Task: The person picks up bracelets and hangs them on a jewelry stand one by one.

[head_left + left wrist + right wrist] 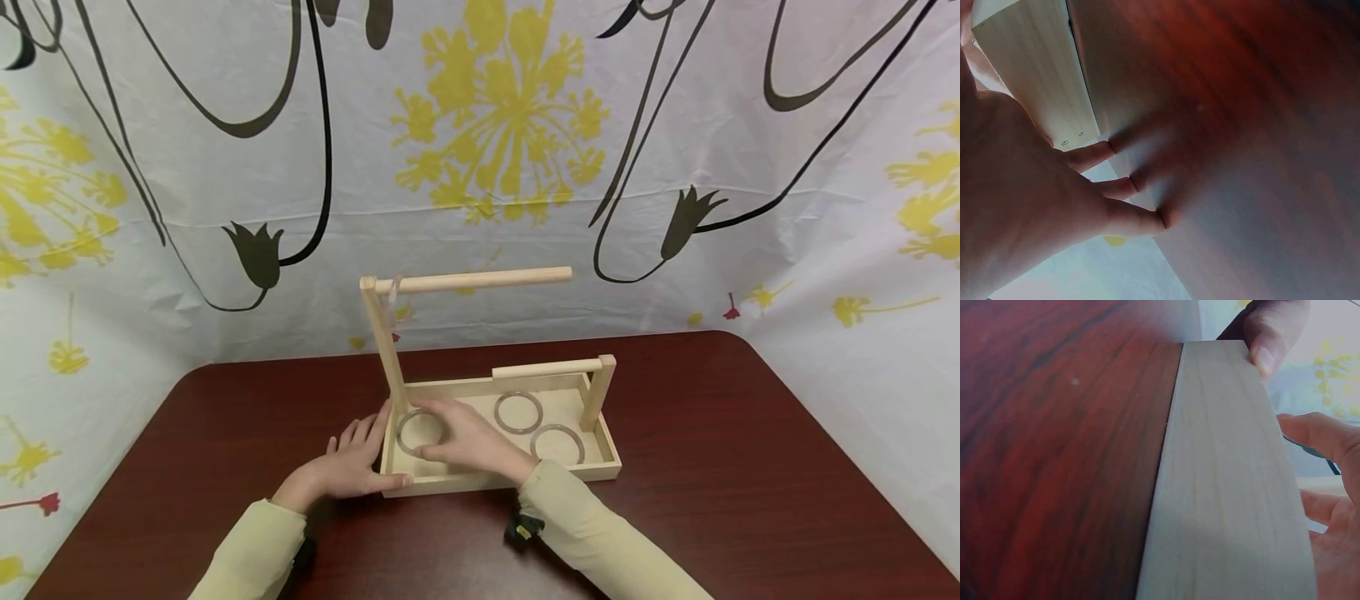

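A pale wooden tray (502, 484) stands on the table. My right hand (472, 437) reaches into its left end, thumb and fingers curved round a clear ring (400, 433); thumb and forefinger lie at opposite sides of its rim. Two more clear rings, one further back (518, 394) and one in front (558, 427), lie flat to the right. My left hand (345, 468) rests at the tray's left end. Its thumb lies over the front rim, while its other fingers stretch out straight; in the left wrist view, fingertips (1160, 219) press on the tabletop.
A tall wooden post (384, 342) rises at the tray's left end, bearing a long bar (487, 280) with clear rings (392, 304) hung near the post. At the right end, a shorter post (597, 396) carries a short bar (547, 369). Behind the dark red table (712, 400) hangs a patterned cloth (450, 233).
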{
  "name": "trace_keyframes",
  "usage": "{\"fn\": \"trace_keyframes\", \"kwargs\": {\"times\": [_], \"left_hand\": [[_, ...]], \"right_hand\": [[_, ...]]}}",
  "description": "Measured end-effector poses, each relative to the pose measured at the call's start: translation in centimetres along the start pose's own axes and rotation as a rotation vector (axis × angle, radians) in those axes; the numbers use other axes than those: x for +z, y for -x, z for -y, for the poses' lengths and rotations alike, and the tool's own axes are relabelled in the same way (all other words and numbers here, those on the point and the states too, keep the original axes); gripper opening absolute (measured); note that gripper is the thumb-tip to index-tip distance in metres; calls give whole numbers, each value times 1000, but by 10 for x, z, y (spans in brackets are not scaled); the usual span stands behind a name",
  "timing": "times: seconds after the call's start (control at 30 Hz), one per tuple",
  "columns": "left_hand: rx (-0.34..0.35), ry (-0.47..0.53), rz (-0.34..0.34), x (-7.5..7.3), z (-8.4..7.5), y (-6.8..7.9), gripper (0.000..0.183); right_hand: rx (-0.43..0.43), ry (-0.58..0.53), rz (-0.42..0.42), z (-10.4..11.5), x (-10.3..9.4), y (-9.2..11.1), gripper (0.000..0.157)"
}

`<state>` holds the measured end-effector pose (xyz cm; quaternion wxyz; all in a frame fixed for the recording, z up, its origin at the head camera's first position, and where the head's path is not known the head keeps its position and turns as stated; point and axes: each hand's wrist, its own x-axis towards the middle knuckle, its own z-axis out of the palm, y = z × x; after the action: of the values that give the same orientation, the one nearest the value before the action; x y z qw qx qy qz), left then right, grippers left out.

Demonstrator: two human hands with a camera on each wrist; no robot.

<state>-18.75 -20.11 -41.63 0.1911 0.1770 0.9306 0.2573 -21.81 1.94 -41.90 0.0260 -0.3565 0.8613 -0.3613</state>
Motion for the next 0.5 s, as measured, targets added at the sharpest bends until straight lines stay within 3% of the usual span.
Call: {"fn": "trace_keyframes", "kwargs": {"times": [0.5], "left_hand": [[-11, -9, 7, 0, -1, 0, 113]], "right_hand": [[72, 33, 113, -4, 7, -6, 72]]}}
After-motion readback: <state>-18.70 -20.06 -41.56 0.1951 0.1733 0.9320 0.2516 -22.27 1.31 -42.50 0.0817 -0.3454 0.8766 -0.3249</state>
